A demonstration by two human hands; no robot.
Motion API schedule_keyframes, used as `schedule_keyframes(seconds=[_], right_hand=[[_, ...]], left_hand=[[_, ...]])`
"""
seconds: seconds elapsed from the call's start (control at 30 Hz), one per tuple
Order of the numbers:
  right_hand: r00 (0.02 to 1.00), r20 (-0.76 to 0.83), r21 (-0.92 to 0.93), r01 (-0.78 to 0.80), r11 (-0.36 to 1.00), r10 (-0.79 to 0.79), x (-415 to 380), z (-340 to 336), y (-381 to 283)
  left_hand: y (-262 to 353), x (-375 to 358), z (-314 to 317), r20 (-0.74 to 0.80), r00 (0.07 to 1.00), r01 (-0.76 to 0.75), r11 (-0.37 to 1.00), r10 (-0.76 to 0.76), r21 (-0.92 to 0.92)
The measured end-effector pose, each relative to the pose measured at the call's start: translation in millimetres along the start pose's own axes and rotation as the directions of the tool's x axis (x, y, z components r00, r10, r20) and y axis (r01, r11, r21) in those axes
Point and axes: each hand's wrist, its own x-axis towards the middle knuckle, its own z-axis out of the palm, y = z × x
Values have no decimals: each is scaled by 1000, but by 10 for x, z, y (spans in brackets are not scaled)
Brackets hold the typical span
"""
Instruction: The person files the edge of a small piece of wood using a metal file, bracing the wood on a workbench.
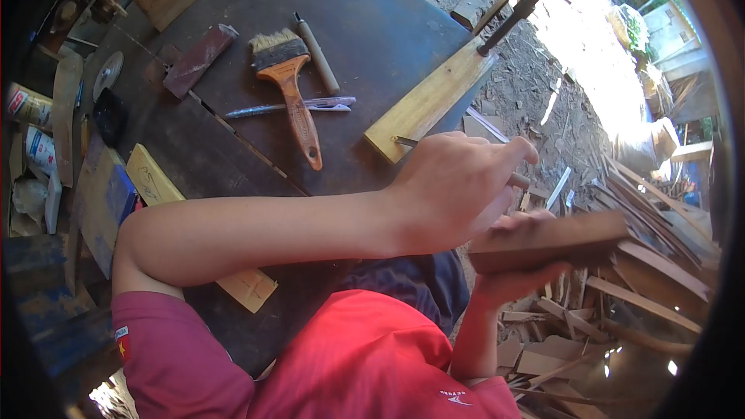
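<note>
- The left hand [458, 186] sits right of centre in the frame, its bare forearm stretching across from the left, fingers curled tight around a slim tool with a wooden handle [518, 180]; a short metal tip pokes out on the hand's left side.
- Just below it, at centre right, the right hand [516, 275] comes up from underneath and grips a flat reddish-brown wooden block [547, 240], fingers wrapped under it, the thumb side partly hidden by the wood.
- The block lies roughly level, its top face just under the left hand; I can't tell whether the tool actually touches it.
- Both hands are off the right edge of the dark round table [372, 39], above a red-shirted lap.
- On the table, upper centre: an orange-handled paintbrush with pale bristles [291, 85], bristles toward the top of the frame.
- Just right of the brush lies a thin stick-like wooden handle [317, 54], and crossing beneath it a clear pen [291, 107].
- A pale yellow wooden plank [431, 97] runs diagonally at upper centre right, overhanging the table edge, a dark metal tool [516, 15] standing at its far end.
- Upper left: a reddish sanding block [200, 60].
- Lower right of the frame: a heap of wood offcuts and slats [644, 264] on the ground.
</note>
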Motion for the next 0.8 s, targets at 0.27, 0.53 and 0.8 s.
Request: schedule_keyframes(seconds=[0.27, 0.53, 0.8], right_hand=[[994, -106, -590, -75, 804, 15, 60, 130, -84], [986, -154, -348, 4, 937, -61, 151, 92, -180], [919, -380, -471, -93, 877, -107, 41, 223, -4]], left_hand=[[-44, 1, -55, 60, 997, 40, 999, -40, 2], [-47, -38, -35, 83, 992, -101, 992, 95, 71], [-1, -128, 91, 119, 951, -302, 940, 286, 161]])
